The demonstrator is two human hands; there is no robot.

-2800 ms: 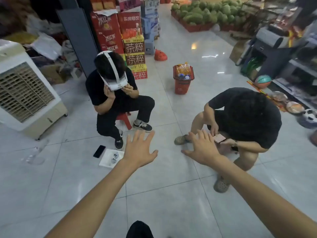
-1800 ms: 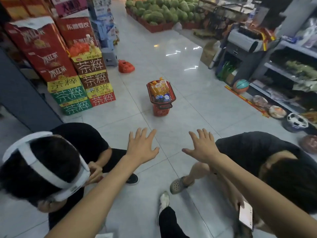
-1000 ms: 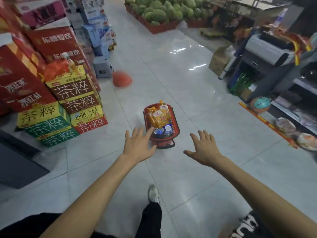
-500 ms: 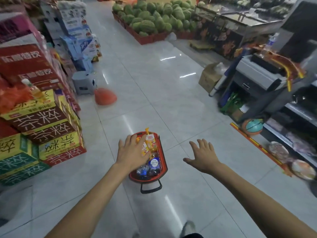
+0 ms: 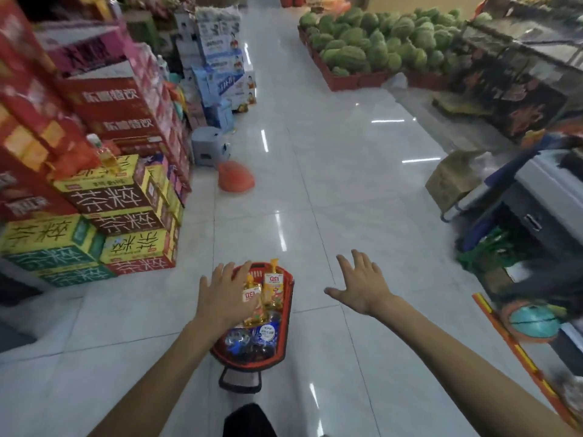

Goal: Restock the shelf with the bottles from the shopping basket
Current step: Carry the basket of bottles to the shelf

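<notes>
On the near floor: red shopping basket (image 5: 249, 363) full of bottles (image 5: 273, 288).
Left hand (image 5: 224, 298): fingers spread straight, over the basket's left edge.
Right hand (image 5: 362, 287): spread, holding nothing, right of the basket.

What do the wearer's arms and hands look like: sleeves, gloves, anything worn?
Nothing worn that shows. The left hand and right hand are bare: no gloves, rings or watch visible. The left forearm and right forearm are bare too, with no sleeve or cuff before the frame's bottom edge. No markings or cables.
</notes>
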